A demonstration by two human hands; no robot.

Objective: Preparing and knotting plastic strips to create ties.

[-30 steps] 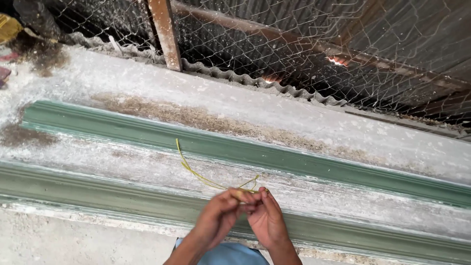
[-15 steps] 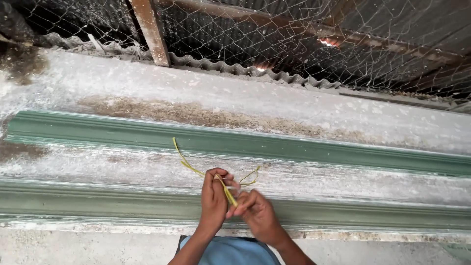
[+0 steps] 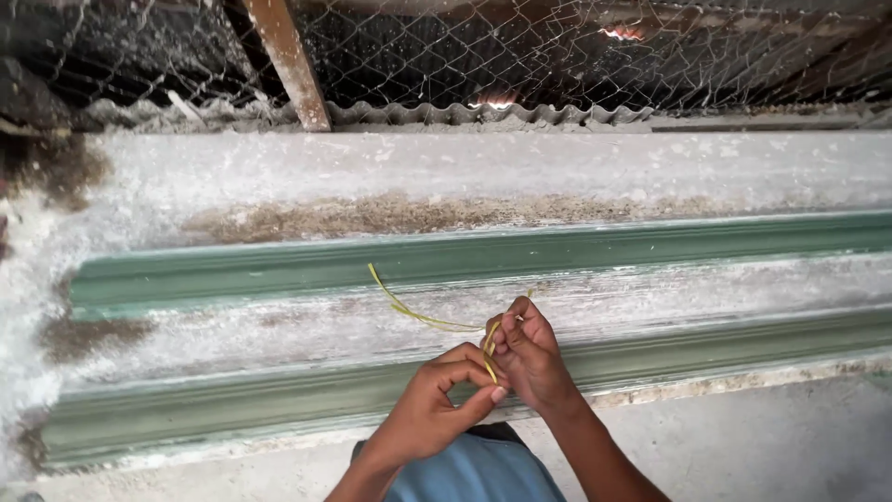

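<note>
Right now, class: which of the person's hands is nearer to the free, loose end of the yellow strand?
Left. The left hand sits below and right of the strand's free end; the right hand lies farther right, pinching the other end.

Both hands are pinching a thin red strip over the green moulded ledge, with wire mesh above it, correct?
Not quite: the strip is yellow-green, not red. The head view shows the left hand and right hand both pinching it over the green moulded ledge, with the wire mesh above.
</note>
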